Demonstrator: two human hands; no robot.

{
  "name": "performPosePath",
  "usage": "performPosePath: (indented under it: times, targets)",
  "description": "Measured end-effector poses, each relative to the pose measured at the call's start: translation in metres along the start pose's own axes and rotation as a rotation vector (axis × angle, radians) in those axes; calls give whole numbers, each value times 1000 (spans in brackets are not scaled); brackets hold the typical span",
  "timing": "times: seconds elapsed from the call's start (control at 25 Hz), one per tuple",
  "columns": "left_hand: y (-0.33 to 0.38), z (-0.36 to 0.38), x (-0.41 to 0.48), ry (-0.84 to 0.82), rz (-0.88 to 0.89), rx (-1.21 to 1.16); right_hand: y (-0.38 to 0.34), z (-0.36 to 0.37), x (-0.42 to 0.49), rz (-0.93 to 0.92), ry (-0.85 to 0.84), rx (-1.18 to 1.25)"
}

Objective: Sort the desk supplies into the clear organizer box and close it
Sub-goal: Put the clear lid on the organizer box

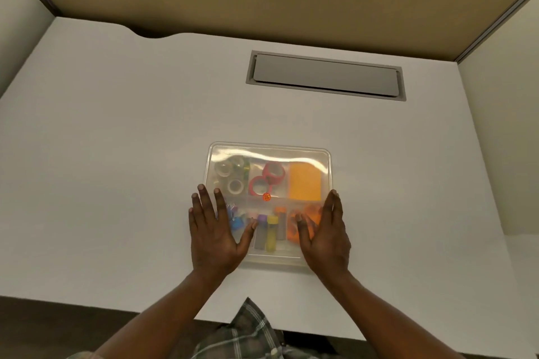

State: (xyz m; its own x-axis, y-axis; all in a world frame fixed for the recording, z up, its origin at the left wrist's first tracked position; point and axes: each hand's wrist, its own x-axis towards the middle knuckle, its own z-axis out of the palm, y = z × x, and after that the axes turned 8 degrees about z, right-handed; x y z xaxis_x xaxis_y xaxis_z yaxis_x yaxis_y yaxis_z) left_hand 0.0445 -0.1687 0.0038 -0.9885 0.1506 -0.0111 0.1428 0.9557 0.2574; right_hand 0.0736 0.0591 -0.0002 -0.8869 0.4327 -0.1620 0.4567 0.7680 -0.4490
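Hands first: left hand (215, 230) and right hand (325, 237) both flat, fingers straight, pressing the lid (291, 158) of the clear organizer box (274, 261), which sits on the white desk (116, 154). Inside are tape rolls (235, 186) and orange notes (304, 182). Further back, a grey hatch (325, 76).

One clear organizer box (269, 146), two red tape rolls (274, 173), one orange sticky-note pad (304, 182), at least three capped tubes (272, 232).
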Motion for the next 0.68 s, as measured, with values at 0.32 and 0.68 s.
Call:
performPosePath:
  times: [0.32,0.68]
  targets:
    - [-1,0,0,-24,-10,-17,3,-2,2,-12,-25,20]
    - [-12,-9,39,-33,73,-49,-1,-4,6,-5,-36,24]
